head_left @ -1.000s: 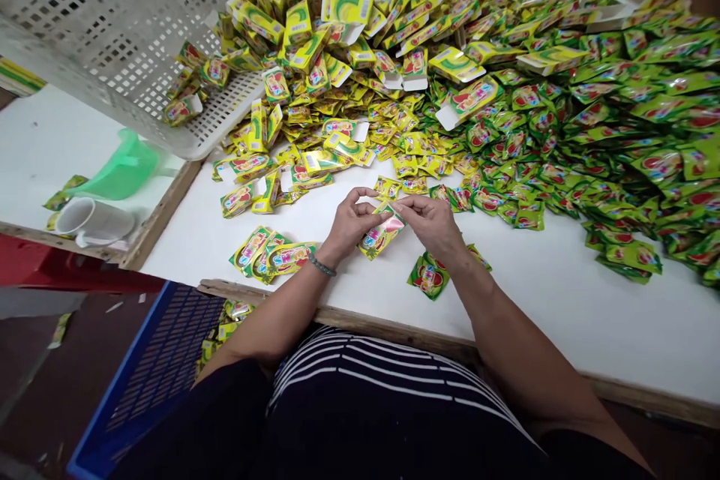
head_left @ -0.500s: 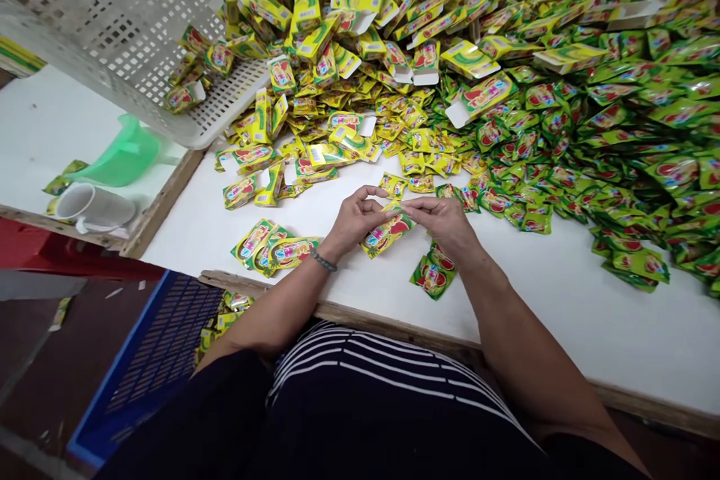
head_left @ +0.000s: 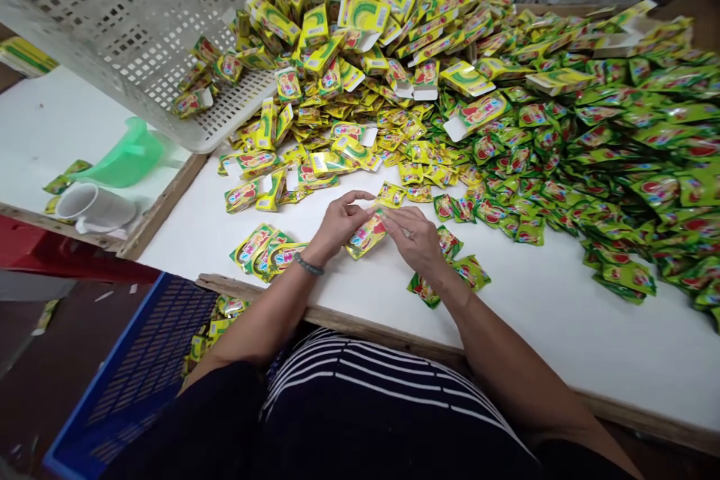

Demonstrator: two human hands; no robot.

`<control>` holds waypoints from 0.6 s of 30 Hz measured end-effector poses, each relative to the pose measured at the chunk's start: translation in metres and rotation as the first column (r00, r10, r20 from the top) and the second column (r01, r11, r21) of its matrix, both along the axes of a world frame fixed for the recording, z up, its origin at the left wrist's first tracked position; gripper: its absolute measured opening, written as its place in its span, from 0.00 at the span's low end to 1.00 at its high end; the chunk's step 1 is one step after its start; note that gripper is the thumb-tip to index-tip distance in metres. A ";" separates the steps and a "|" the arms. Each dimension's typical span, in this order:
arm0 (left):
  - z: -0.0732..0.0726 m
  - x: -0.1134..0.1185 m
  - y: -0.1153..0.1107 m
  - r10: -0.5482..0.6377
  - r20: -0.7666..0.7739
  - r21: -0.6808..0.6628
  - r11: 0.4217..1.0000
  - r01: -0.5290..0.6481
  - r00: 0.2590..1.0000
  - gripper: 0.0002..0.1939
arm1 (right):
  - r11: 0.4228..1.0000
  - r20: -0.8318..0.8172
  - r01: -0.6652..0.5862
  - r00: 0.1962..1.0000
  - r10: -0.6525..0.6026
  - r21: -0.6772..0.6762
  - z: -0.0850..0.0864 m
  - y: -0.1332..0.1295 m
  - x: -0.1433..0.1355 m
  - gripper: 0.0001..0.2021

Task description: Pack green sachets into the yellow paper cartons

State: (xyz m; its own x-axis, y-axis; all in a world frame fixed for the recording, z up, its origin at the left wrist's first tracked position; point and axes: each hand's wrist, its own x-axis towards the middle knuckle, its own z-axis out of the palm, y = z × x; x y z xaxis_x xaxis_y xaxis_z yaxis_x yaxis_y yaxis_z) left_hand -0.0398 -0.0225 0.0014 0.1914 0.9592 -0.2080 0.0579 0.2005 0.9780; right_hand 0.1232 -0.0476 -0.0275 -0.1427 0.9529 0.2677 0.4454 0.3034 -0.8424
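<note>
Between my hands is a small yellow printed carton (head_left: 365, 238) with fruit pictures, tilted just over the white tabletop. My left hand (head_left: 341, 223) pinches it at the upper left edge, thumb on top. At its upper right end my right hand (head_left: 415, 238) grips the carton, the fingertips close together. To the left lie several similar cartons (head_left: 264, 251), overlapping. Green sachets (head_left: 473, 271) rest beside and partly under my right wrist. A yellow sachet (head_left: 391, 195) lies just beyond my fingers.
A large heap of filled yellow cartons (head_left: 315, 28) and green sachets (head_left: 562, 157) covers the back and right. A white perforated basket (head_left: 205, 136) tips in from the left. A green scoop (head_left: 127, 157), a white mug (head_left: 95, 206) and a blue crate (head_left: 129, 375) are at left.
Both hands and the carton have shifted slightly left in view. My right fingers now reach further over the carton's upper end. More green sachets show beside my right wrist.
</note>
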 end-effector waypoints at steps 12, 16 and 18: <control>0.042 -0.035 0.025 0.101 -0.973 0.152 0.956 0.252 0.206 0.13 | 0.931 0.481 0.362 0.808 -0.340 0.049 -0.035 0.046 0.088 0.24; 0.020 0.031 0.051 0.158 -0.924 0.237 0.951 0.196 0.349 0.23 | 0.935 0.482 0.344 0.836 -0.264 -0.085 -0.036 0.046 0.086 0.22; 0.005 0.054 0.064 0.131 -0.921 0.214 0.957 0.197 0.366 0.24 | 0.931 0.436 0.336 0.866 -0.244 -0.146 -0.030 0.045 0.086 0.18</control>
State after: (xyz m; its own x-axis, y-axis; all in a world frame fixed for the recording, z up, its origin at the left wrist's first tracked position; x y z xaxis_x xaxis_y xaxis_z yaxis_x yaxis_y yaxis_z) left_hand 0.0141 0.0411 0.0062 0.0700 0.9968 -0.0383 0.9502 -0.0549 0.3066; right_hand 0.2094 -0.0027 -0.0575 0.0974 0.9946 0.0366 0.7993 -0.0562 -0.5983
